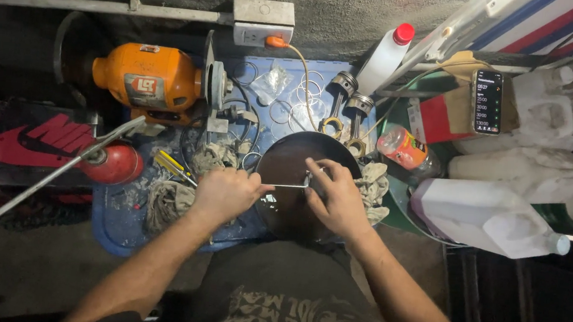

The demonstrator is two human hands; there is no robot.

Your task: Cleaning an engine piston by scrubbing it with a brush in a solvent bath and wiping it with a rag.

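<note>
Two hands gripping a thin metal rod [286, 185] over a dark round pan [286, 164].
Left hand [226, 192] & right hand [337, 196] are closing fingers on rod ends; two pistons [349, 107], rags, orange grinder [146, 81], white jugs [486, 216] are crowding round.

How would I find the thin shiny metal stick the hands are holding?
Start at the big orange bench grinder at the back left, then look right and nearer to the round dark metal pan in the middle. The thin silvery metal rod lies level across the pan, held between the left hand and the right hand. Unlike the grey rags around it, it is straight and shiny.
</note>
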